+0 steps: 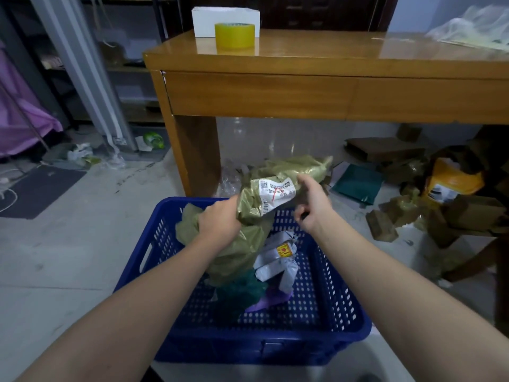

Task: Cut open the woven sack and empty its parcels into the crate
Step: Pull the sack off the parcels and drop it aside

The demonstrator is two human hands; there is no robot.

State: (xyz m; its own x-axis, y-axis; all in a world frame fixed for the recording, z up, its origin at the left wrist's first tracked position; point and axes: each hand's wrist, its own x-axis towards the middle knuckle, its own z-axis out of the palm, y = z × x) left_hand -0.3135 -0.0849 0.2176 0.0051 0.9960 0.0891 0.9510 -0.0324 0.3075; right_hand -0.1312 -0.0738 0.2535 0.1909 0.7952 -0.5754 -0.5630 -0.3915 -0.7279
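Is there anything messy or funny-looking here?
Yes. The floor on the right is strewn with torn cardboard pieces and a yellow bag, and crumpled wrappers lie at left. Otherwise the sack, gripped by the left hand and right hand, hangs over the blue crate.

Desk [259, 95]: wooden, upper centre.
Tape roll [234, 36]: yellow, on desk.
White box [209, 19]: behind tape.
Cardboard scraps [385, 148]: floor, right.

Olive woven sack [248, 244] hangs crumpled over blue crate [316, 312] holding grey parcels [275, 264].
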